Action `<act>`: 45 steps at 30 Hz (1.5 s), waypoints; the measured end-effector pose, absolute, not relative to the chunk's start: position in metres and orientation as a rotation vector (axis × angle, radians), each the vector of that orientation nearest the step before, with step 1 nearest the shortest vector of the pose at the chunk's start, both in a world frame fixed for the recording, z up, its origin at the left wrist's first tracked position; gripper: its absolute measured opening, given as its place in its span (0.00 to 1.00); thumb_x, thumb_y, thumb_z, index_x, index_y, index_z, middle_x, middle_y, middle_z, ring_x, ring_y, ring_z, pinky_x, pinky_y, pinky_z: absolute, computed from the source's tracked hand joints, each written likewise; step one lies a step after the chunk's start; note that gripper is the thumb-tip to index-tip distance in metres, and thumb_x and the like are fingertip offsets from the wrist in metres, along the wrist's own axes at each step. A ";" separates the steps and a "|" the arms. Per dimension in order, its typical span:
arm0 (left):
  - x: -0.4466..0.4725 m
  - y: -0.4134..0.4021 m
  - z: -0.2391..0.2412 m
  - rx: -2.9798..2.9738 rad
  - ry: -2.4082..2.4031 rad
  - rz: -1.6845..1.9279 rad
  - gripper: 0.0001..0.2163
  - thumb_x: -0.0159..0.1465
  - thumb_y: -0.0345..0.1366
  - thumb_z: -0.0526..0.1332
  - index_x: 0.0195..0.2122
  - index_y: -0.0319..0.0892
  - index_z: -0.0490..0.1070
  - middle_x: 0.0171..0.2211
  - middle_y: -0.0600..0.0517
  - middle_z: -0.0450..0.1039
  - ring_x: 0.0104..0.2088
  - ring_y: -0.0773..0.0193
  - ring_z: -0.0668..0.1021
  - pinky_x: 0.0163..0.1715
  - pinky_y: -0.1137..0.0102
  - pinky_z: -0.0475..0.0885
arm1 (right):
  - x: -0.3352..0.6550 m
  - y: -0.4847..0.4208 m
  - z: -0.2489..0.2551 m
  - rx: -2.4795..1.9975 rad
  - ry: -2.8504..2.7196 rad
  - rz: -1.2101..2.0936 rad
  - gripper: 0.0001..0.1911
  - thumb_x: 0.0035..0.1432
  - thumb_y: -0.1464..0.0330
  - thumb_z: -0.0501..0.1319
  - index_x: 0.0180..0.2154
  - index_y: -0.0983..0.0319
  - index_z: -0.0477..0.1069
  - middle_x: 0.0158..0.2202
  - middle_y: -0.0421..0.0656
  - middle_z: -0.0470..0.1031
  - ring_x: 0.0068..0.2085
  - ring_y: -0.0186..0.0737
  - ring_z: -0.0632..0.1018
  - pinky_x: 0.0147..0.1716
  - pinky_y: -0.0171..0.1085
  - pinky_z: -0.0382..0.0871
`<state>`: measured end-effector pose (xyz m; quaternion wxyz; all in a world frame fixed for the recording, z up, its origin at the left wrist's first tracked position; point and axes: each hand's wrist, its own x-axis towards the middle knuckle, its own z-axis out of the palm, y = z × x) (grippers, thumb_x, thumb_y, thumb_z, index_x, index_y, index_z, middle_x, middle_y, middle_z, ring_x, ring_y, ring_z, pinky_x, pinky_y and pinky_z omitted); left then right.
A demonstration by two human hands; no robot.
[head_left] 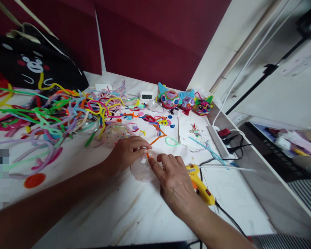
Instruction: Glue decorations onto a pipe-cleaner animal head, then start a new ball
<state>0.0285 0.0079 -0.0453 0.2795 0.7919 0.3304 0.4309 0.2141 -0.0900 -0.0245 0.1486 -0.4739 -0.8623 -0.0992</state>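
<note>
A clear plastic dome (141, 171) lies on the table between my hands, with a short orange stretch showing on its top. My left hand (125, 152) reaches over its far left side, thumb and fingers pinched together on an orange pipe cleaner (158, 138), which runs back across the table. From the right, my right hand (172, 174) bends over the dome, its index fingertip against the orange stretch and its other fingers curled. Its thumb is hidden. Behind my left hand rests another clear dome (116, 134) with coloured specks.
A yellow glue gun (202, 186) lies right of my right hand, its cord trailing forward. Tangled pipe cleaners (54, 117) cover the left side. Decorated animal heads (169, 99) and a small digital clock (146, 95) stand at the back. A power strip (219, 141) runs along the right edge.
</note>
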 end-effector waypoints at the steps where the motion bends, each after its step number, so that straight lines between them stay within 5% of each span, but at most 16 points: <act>1: 0.029 0.008 -0.044 2.093 0.923 1.138 0.07 0.59 0.33 0.62 0.34 0.42 0.81 0.33 0.52 0.82 0.33 0.65 0.81 0.32 0.74 0.74 | 0.214 -0.090 -0.025 -1.364 -2.478 -0.285 0.25 0.57 0.82 0.56 0.56 0.67 0.70 0.42 0.49 0.74 0.39 0.47 0.70 0.35 0.45 0.61; 12: 0.029 0.009 -0.042 2.015 1.047 1.064 0.09 0.56 0.36 0.66 0.37 0.43 0.80 0.32 0.52 0.83 0.24 0.69 0.76 0.24 0.76 0.70 | 0.214 -0.091 -0.023 -1.368 -2.474 -0.275 0.24 0.59 0.81 0.56 0.57 0.67 0.70 0.41 0.50 0.74 0.38 0.48 0.71 0.35 0.46 0.62; 27: 0.029 0.005 -0.046 2.297 0.768 1.182 0.09 0.66 0.32 0.59 0.40 0.43 0.80 0.38 0.51 0.83 0.38 0.65 0.83 0.41 0.72 0.78 | 0.214 -0.091 -0.026 -1.359 -2.472 -0.287 0.23 0.61 0.80 0.56 0.57 0.67 0.68 0.43 0.50 0.75 0.40 0.48 0.72 0.35 0.46 0.62; 45: 0.022 -0.007 -0.051 2.439 0.659 0.989 0.15 0.72 0.33 0.49 0.51 0.41 0.74 0.50 0.47 0.79 0.55 0.60 0.75 0.58 0.63 0.69 | 0.213 -0.093 -0.024 -1.391 -2.473 -0.312 0.24 0.58 0.81 0.57 0.56 0.66 0.70 0.43 0.50 0.75 0.38 0.48 0.72 0.35 0.46 0.62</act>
